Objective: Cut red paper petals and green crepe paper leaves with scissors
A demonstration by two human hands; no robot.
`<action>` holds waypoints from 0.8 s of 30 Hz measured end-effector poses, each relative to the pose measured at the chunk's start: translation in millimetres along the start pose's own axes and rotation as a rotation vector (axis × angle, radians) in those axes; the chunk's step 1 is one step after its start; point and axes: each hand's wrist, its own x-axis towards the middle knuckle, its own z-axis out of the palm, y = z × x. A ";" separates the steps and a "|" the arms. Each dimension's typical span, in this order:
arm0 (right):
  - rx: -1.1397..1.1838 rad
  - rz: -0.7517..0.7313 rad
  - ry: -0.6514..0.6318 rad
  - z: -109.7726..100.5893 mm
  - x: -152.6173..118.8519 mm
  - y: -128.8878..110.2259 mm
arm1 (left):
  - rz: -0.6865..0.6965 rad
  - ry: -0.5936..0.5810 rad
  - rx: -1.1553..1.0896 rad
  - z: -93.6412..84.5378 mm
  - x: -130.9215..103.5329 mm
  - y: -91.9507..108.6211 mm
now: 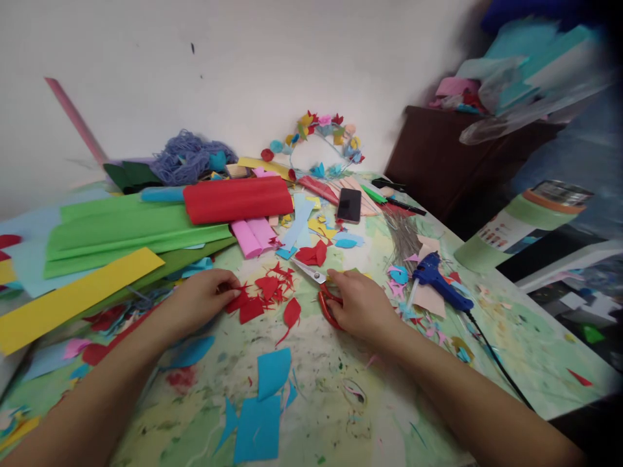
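Through the head view I have the paint-stained bench point(341, 402) before me, with green paper point(121, 237) on the left and a red roll point(238, 200) by its right end. Nearer, the right hand point(365, 305) and the left hand point(207, 295) rest on either side of a loose scatter of cut red paper. My right grip is closed around the handles of the scissors point(317, 276), whose blades point away and leftward, close to a folded red piece point(312, 253). My left grip has thumb and fingers drawn near each other at a red scrap point(237, 301) on the scatter's left edge; the view is soft there, so I cannot tell whether they pinch it or only touch it. A red leaf shape point(292, 313) lies between the hands, touching neither, with thin red slivers point(288, 277) just beyond. I judge the step in hand to be handling the cut red pieces with scissors ready, and the next move to call for a sure pinch on one piece, kept clear of the blades
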 end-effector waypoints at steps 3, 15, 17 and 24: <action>-0.020 0.009 0.000 -2.3 -0.5 0.1 | -0.028 0.007 -0.094 -4.6 0.1 0.4; 0.292 -0.286 0.239 6.3 -8.1 -5.6 | -0.073 0.060 -0.632 19.9 -14.6 39.3; 0.380 -0.391 0.260 12.0 -11.0 -10.1 | -0.008 0.003 -0.653 33.2 -24.7 55.3; 0.350 -0.606 0.215 18.7 -17.3 -19.1 | 0.073 -0.205 -0.591 58.2 -39.4 69.5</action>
